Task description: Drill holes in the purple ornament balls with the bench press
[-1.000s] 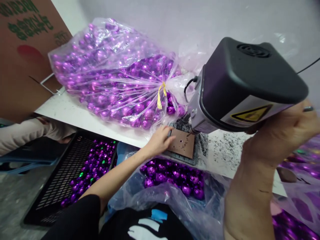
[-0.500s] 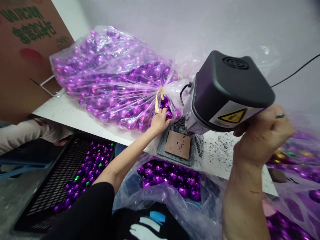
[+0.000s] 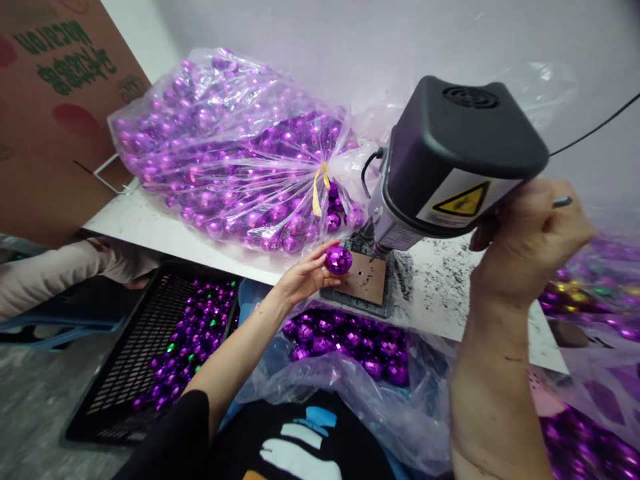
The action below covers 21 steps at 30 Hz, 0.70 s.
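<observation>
Your left hand (image 3: pixel 304 276) has the ball (image 3: pixel 339 260) in its fingers' grip, beside the board (image 3: pixel 369 281) above the bench (image 3: pixel 437 308). Your right hand (image 3: pixel 535 237) curls by the machine (image 3: pixel 465 153); its grip is hidden.

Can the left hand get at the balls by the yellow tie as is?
Probably yes. Those balls sit just past the left hand, between bag and machine, with nothing visible in between. Its fingers hold one ball, though, so it may need to drop that first.

glossy faceted ball (image 3: pixel 339 260) | matt black machine housing (image 3: pixel 480 147) | clear plastic bag (image 3: pixel 235 153)
</observation>
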Tool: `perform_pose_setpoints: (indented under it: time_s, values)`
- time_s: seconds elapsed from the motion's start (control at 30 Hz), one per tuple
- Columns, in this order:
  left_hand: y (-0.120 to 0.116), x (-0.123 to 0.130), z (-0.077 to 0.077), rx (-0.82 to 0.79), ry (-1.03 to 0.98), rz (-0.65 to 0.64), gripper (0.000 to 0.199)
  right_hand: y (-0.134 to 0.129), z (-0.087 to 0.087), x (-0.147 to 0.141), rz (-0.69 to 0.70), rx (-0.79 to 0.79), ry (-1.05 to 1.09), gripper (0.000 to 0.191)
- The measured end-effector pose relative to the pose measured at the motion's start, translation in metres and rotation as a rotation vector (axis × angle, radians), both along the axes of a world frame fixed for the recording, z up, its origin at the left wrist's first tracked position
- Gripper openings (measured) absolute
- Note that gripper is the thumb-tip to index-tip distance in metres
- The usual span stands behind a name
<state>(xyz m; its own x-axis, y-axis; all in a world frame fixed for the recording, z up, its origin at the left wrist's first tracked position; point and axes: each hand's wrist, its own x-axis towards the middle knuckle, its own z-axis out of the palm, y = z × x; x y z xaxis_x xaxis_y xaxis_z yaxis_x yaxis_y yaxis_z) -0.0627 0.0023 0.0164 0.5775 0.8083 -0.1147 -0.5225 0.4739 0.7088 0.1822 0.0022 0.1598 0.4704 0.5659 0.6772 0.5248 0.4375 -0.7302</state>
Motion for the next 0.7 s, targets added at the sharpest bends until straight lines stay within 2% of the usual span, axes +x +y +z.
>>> perform_pose_setpoints:
  time_s: [0.1, 0.2, 0.33, 0.47, 0.53, 0.63, 0.7]
  values:
    - [-0.005, 0.007, -0.002, -0.002, 0.042, 0.017, 0.064, 0.000, 0.000, 0.001, 0.001, -0.008, -0.022, 0.051]
    - [-0.009, 0.015, -0.001, 0.029, 0.190, 0.090, 0.069, 0.000, -0.001, 0.001, 0.000, 0.001, -0.031, 0.051]
    - [-0.009, 0.023, 0.000, 0.135, 0.437, 0.178, 0.056, 0.001, -0.001, 0.002, -0.019, -0.008, -0.016, 0.053]
    - [-0.002, 0.027, 0.005, 0.242, 0.561, 0.203, 0.048, 0.001, -0.002, 0.003, -0.051, -0.035, -0.057, 0.054]
    - [0.004, 0.029, 0.007, 0.196, 0.509, 0.155, 0.050, 0.001, -0.002, 0.003, -0.042, -0.041, -0.055, 0.054]
    - [0.011, 0.031, 0.008, 0.018, 0.283, 0.047, 0.051, 0.001, -0.002, 0.001, -0.025, -0.023, -0.045, 0.054]
    - [0.013, 0.032, 0.006, -0.083, 0.158, 0.022, 0.049, 0.001, -0.001, 0.001, -0.022, -0.017, -0.054, 0.055]
